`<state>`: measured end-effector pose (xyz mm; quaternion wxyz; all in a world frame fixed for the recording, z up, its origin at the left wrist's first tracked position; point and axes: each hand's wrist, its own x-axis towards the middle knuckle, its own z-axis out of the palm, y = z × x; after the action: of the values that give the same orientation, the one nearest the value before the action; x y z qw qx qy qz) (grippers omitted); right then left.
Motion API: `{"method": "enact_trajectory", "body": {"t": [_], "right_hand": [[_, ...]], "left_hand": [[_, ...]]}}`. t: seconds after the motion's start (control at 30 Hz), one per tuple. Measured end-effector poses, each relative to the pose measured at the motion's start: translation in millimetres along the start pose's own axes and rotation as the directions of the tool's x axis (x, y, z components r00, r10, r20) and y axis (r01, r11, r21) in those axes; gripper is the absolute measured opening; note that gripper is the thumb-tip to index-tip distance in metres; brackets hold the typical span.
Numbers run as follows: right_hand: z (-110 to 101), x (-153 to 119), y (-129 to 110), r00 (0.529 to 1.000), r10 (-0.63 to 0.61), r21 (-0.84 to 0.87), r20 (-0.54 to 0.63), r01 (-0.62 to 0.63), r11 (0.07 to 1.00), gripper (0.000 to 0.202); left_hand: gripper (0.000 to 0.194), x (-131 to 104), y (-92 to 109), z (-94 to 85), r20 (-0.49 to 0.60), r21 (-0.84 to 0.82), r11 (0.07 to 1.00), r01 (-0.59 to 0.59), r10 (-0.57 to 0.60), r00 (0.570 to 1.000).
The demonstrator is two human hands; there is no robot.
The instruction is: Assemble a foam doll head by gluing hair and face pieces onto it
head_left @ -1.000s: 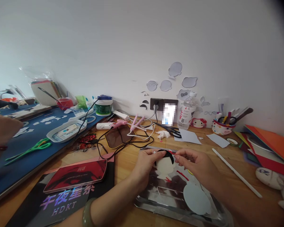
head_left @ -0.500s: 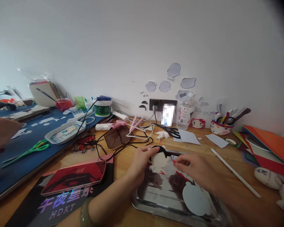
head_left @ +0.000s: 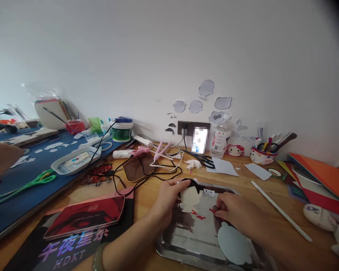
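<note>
My left hand [head_left: 169,195] pinches the edge of a cream head-shaped cutout [head_left: 190,196] with a black top, held above the back left part of a metal tray [head_left: 183,242]. Over the tray's right side, the fingers of my right hand [head_left: 224,207] are closed on a small red piece [head_left: 213,210]. Between the hands, other red pieces [head_left: 199,216] show below the cutout. A pale blue-grey rounded cutout [head_left: 234,242] lies at the tray's front right. Near the tray's back edge is a small white piece with dots [head_left: 209,192].
Pink tools [head_left: 141,151] and black cables lie behind my left hand. A white stick [head_left: 281,210] is right of the tray. A clear bottle [head_left: 222,139] stands near the wall. Green scissors [head_left: 31,184] rest on the blue mat. Another person's hand [head_left: 2,162] shows at far left.
My right hand has moved slightly down over the tray with the red piece. A red piece now shows lying between the hands. My left hand still holds the cutout.
</note>
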<state>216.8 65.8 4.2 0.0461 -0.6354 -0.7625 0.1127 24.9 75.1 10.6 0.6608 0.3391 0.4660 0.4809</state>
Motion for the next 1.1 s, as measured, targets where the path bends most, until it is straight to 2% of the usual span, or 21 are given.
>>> {"method": "enact_trajectory", "body": {"t": [0.37, 0.6, 0.77, 0.97, 1.1], "right_hand": [[11.0, 0.2, 4.5, 0.999, -0.049, -0.019, 0.004, 0.049, 0.999, 0.011], [-2.5, 3.3, -0.7, 0.999, 0.015, 0.039, -0.049, -0.013, 0.999, 0.017], [-15.5, 6.0, 3.3, 0.996, 0.02, 0.166, -0.085, -0.006, 0.986, 0.016], [-7.1, 8.3, 16.0, 0.997, -0.036, 0.151, 0.072, 0.025, 0.988, 0.009], [5.7, 7.5, 13.3, 0.995, -0.083, 0.134, 0.062, 0.074, 0.988, 0.008]], "left_hand": [[0.026, 0.3, -0.2, -0.5, -0.013, -0.011, 1.0, 0.015, -0.015, 1.0], [0.026, -0.2, -1.0, -0.3, -0.003, -0.003, 1.0, -0.004, 0.004, 1.0], [0.025, -2.4, 1.0, -0.1, 0.018, 0.008, 1.0, -0.003, 0.003, 1.0], [0.024, -1.8, 2.0, 0.3, 0.022, 0.009, 1.0, -0.012, 0.012, 1.0], [0.024, -1.5, 0.4, -0.6, 0.018, 0.012, 1.0, -0.009, 0.009, 1.0]]}}
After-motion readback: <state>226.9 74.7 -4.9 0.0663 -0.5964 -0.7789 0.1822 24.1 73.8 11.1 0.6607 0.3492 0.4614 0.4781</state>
